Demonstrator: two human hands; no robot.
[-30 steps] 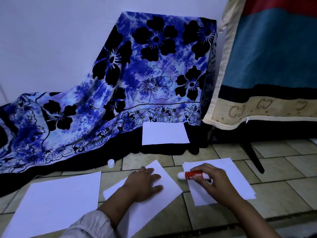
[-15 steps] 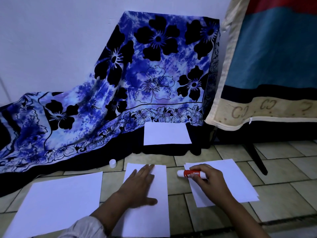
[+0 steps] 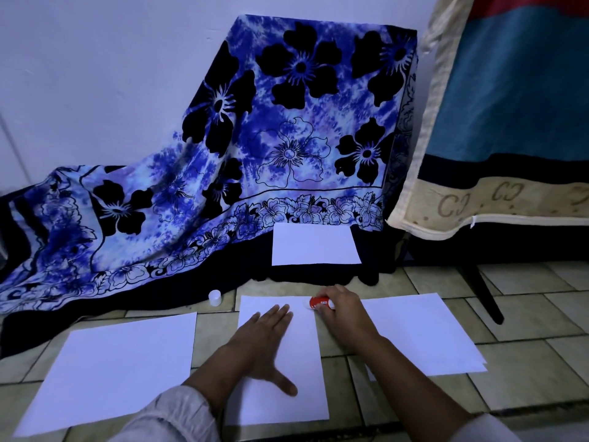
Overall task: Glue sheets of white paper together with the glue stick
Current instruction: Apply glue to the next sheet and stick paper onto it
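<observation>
One glue stick (image 3: 321,303), its tip at the upper right corner of the centre sheet (image 3: 302,349) low in mid-frame, is pinched in my right hand (image 3: 345,311). My left hand (image 3: 261,342) lies flat on that sheet with the fingers straight. A left sheet (image 3: 111,371) and a right sheet (image 3: 424,333) flank it. A white cap (image 3: 214,296) stands to the upper left.

1. The glue stick (image 3: 319,303) is mostly hidden in the grip of the right hand (image 3: 344,314); only its red end shows, and its label is too small to read.
2. The right forearm (image 3: 414,381) covers the near left corner of the right sheet (image 3: 424,333).
3. The floral cloth (image 3: 287,138) runs off the frame's left edge.
</observation>
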